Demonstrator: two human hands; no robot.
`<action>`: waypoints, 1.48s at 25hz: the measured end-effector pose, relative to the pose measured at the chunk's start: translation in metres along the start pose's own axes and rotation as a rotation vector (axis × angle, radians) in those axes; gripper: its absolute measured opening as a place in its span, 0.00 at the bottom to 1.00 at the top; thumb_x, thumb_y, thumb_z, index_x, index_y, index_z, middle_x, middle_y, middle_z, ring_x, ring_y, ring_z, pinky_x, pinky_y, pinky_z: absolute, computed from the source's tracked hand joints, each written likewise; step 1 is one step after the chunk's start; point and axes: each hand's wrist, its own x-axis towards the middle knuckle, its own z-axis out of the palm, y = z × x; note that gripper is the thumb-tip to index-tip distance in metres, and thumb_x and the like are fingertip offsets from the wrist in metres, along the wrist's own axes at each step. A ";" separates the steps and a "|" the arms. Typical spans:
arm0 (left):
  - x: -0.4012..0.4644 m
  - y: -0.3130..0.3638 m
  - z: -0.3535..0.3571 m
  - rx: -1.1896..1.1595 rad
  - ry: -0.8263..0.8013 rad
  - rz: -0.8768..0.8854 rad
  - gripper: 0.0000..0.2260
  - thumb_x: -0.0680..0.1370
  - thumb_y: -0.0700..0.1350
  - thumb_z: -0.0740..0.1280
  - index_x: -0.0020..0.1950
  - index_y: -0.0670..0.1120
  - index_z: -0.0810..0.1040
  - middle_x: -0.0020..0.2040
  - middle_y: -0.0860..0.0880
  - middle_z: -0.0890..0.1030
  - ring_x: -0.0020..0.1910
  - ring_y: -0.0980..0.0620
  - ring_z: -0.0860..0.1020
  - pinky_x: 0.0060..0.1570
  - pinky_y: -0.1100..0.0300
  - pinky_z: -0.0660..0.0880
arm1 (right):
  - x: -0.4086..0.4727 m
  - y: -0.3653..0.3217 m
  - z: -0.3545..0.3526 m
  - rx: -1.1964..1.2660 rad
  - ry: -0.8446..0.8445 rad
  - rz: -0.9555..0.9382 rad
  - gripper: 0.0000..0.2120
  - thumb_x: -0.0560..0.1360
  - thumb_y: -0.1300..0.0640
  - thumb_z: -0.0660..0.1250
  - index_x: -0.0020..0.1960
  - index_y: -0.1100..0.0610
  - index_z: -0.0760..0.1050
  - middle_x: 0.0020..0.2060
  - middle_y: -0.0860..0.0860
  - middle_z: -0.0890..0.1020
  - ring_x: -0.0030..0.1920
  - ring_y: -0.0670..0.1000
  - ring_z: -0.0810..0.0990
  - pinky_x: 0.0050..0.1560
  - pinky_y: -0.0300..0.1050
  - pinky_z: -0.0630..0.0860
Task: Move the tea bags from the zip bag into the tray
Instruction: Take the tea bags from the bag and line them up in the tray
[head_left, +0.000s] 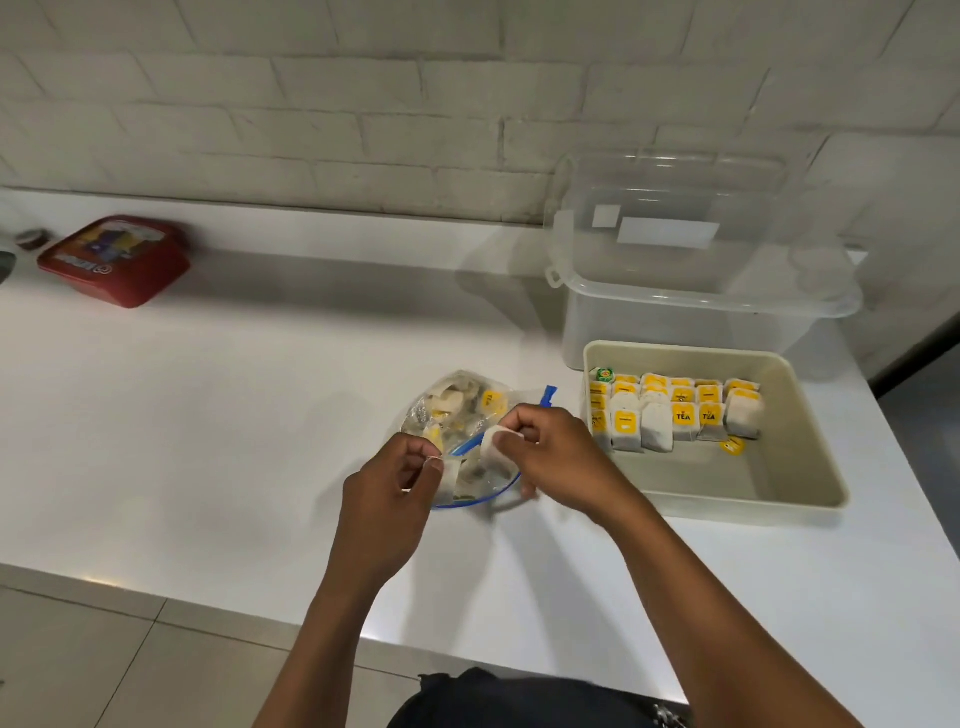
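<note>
- Tea bags (675, 413) stand in rows at the far end of the beige tray (810, 467), by the counter's (260, 415) right edge.
- Zip bag (457, 410), blue-rimmed mouth open toward the person, lies mid-counter just left of the tray; more bags inside.
- Right hand (556, 457) pinches one white tea bag (493, 447) at the bag's mouth.
- Left hand (389, 488) pinches the mouth's near rim.
- Clear lidded tub (691, 270) behind the tray.
- Red box (117, 260) at far left.
</note>
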 end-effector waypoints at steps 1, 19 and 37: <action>-0.001 0.000 0.000 -0.006 0.000 -0.003 0.06 0.78 0.40 0.68 0.46 0.51 0.79 0.42 0.58 0.83 0.44 0.60 0.82 0.44 0.66 0.75 | -0.003 -0.003 -0.005 0.107 -0.027 0.037 0.06 0.78 0.54 0.66 0.45 0.54 0.78 0.34 0.47 0.83 0.27 0.50 0.78 0.25 0.38 0.70; -0.005 0.056 0.051 -0.131 -0.227 0.186 0.04 0.77 0.41 0.72 0.44 0.50 0.79 0.40 0.55 0.82 0.41 0.54 0.79 0.44 0.56 0.78 | -0.032 0.009 -0.068 0.388 0.216 -0.025 0.03 0.77 0.58 0.70 0.46 0.57 0.81 0.30 0.48 0.79 0.31 0.47 0.76 0.27 0.41 0.69; 0.050 0.129 0.225 0.265 -0.562 0.349 0.03 0.73 0.47 0.74 0.41 0.50 0.81 0.38 0.56 0.82 0.36 0.59 0.78 0.39 0.63 0.74 | -0.021 0.102 -0.214 -0.504 0.249 0.170 0.09 0.72 0.62 0.67 0.39 0.52 0.83 0.41 0.51 0.84 0.44 0.53 0.82 0.43 0.42 0.77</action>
